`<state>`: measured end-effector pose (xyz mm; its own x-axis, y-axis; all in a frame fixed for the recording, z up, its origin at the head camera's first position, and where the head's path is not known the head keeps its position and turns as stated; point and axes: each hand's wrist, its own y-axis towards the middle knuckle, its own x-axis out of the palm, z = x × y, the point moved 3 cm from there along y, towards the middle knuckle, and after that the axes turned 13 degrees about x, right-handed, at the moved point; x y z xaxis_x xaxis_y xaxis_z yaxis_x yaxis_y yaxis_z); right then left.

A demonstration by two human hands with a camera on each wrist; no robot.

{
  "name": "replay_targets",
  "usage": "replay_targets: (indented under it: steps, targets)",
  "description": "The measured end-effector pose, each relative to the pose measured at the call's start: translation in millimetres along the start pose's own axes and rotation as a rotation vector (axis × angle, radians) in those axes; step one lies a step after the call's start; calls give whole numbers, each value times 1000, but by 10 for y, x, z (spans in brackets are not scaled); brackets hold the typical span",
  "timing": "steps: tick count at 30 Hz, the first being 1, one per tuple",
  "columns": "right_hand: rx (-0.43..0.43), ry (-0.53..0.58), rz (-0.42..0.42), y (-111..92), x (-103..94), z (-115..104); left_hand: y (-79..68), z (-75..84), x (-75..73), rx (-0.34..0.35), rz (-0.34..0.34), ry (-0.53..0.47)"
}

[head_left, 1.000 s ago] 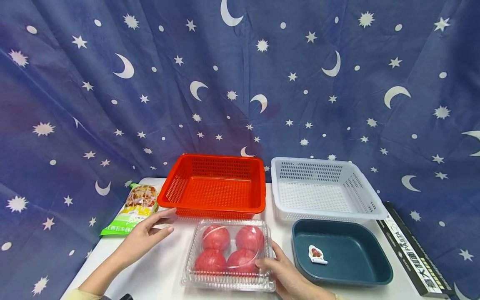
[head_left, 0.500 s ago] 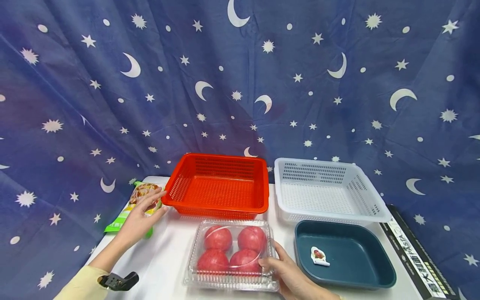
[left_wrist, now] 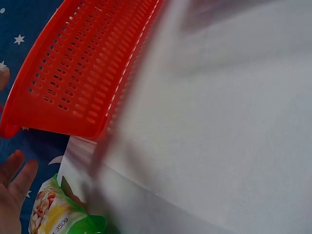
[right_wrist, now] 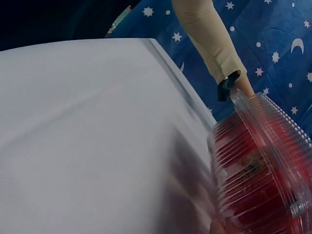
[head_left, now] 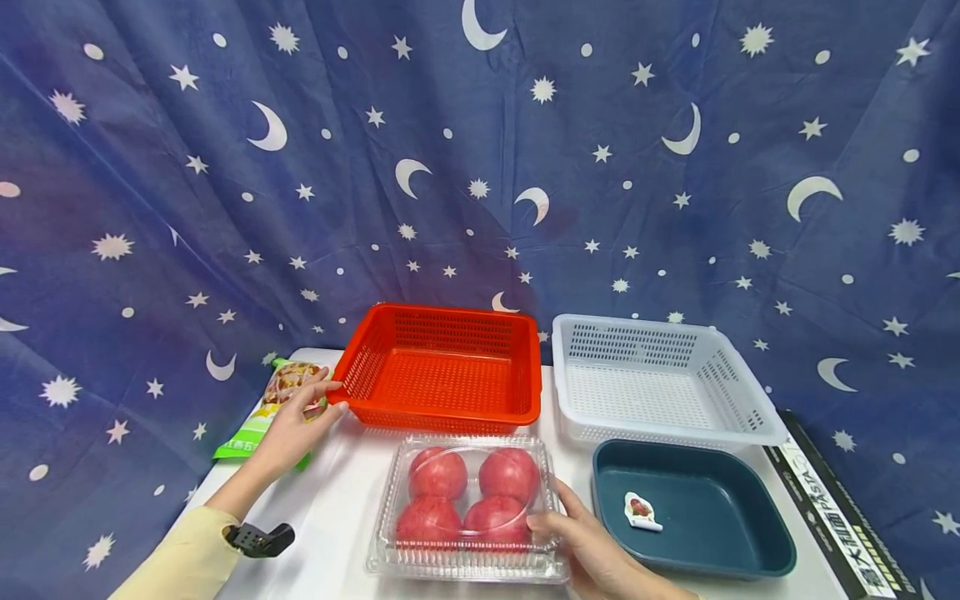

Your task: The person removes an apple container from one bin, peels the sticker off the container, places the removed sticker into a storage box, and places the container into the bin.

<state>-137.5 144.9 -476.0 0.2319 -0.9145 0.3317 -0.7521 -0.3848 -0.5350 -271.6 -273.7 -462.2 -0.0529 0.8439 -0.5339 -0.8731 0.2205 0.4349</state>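
In the head view, my left hand (head_left: 294, 423) pinches the near left corner of the red plastic basket (head_left: 442, 417), with thumb and index finger at its rim. The other fingers spread over the green food bag (head_left: 243, 446). My right hand (head_left: 592, 546) grips the right side of a clear plastic clamshell box (head_left: 480, 567), thumb on the lid. Several red round fruits (head_left: 427, 521), apple-like, fill the closed box. The left wrist view shows the basket (left_wrist: 78, 73) close up, with my left fingertips (left_wrist: 23, 180) beside it. In the right wrist view, the box (right_wrist: 263, 161) stands above its shadow.
A white basket (head_left: 566, 408) stands at the back right. In front of it is a dark teal tub (head_left: 720, 508) with a small white sticker-like piece (head_left: 641, 511) inside. A long black pasta box (head_left: 832, 517) lies at the right edge. A starry curtain (head_left: 420, 125) hangs behind.
My left hand has moved up and right to the red basket's corner, and the basket's near edge sits slightly higher. The right hand keeps its grip on the clamshell box.
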Motion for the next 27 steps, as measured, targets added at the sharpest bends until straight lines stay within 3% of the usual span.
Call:
replay_targets:
  steps: [7, 15, 27]
  targets:
    - [2, 7, -49, -143, 8, -168, 3, -28, 29, -33, 10, -30]
    - [-2, 35, 2, -301, -3, -427, 20, -58, 74, -38, 12, -54]
    - [-76, 100, 59, -426, -44, -877, 1, -71, 106, -20, 40, -97]
